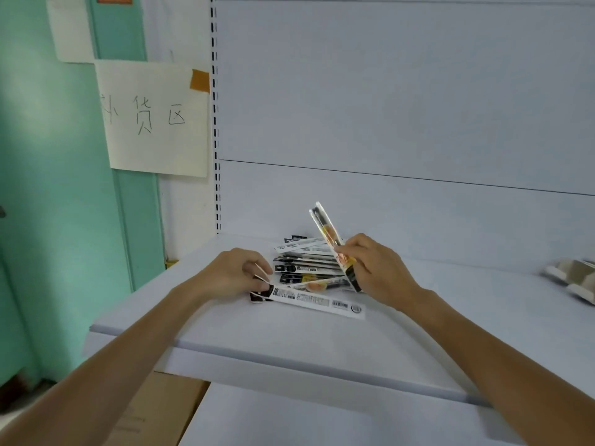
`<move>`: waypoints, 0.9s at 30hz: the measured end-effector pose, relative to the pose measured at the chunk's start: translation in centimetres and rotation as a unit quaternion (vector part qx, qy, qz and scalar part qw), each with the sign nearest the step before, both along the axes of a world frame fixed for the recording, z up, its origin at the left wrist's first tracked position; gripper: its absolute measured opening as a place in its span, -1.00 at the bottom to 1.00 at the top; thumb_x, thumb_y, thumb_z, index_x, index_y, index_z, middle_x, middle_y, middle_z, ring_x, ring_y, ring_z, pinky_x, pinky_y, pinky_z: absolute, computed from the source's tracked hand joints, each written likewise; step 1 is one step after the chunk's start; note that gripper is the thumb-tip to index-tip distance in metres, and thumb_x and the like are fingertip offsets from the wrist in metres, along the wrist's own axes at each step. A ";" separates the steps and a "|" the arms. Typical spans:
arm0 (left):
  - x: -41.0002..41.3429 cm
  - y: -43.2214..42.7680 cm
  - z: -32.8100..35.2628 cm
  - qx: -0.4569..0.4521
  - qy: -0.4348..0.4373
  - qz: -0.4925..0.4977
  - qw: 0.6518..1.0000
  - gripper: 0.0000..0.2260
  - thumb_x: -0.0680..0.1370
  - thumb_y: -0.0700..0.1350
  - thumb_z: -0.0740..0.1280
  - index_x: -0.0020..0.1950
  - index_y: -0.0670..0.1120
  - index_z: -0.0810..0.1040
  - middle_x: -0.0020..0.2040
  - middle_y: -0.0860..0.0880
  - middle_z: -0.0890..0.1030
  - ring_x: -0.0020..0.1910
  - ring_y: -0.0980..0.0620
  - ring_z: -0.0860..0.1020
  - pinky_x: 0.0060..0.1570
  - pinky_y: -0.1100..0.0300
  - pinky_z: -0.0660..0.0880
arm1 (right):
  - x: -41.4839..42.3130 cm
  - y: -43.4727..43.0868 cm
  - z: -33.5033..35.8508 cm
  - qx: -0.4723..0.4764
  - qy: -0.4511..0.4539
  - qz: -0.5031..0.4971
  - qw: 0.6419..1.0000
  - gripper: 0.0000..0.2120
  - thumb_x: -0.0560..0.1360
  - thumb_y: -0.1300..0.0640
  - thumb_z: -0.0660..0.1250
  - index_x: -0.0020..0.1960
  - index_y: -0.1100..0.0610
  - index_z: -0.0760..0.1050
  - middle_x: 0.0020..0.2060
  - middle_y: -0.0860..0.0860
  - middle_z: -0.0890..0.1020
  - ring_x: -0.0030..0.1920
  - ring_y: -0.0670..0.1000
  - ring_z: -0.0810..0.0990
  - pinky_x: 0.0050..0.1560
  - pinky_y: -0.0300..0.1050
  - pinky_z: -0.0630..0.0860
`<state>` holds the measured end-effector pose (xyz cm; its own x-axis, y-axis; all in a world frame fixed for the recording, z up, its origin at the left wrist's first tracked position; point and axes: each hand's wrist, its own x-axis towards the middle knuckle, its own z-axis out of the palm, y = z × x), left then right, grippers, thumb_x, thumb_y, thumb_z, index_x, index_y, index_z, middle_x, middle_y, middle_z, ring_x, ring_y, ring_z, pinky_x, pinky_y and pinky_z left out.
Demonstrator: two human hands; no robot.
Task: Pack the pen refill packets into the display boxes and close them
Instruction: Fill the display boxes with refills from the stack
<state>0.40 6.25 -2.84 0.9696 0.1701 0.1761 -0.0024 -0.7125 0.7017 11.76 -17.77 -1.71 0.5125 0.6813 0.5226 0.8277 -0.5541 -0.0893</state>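
Note:
A loose pile of pen refill packets (306,262) lies on the white shelf (289,336), near its back left corner. One long white packet (318,302) lies flat at the front of the pile. My left hand (235,273) pinches the black left ends of packets at the pile's left side. My right hand (376,268) grips a single refill packet (325,226) and holds it tilted upright above the pile's right side. A grey cardboard display box (573,278) sits at the far right of the shelf, partly cut off by the frame edge.
A white back panel (402,91) rises behind the shelf. A handwritten paper sign (154,117) is taped on the teal wall at left. A brown carton (161,410) stands below the shelf's front edge. A lower white shelf (322,423) shows beneath.

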 end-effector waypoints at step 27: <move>-4.4 1.3 -0.2 0.181 -0.166 0.095 0.965 -0.79 0.44 -0.07 0.35 -0.36 0.17 0.45 -0.29 0.16 0.57 -0.26 0.16 0.51 -0.11 0.13 0.49 | -3.4 5.9 -1.0 -0.138 0.143 0.094 0.976 -0.59 0.41 -0.26 0.30 0.09 0.01 0.51 0.00 -0.02 0.51 0.03 -0.01 0.45 0.09 -0.05 0.42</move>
<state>-3.95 7.54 -3.04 0.8063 0.2087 0.5534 -0.0298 -0.9202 0.3904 8.33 -11.87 -2.68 0.4639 0.8713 0.1599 0.8795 -0.4313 -0.2011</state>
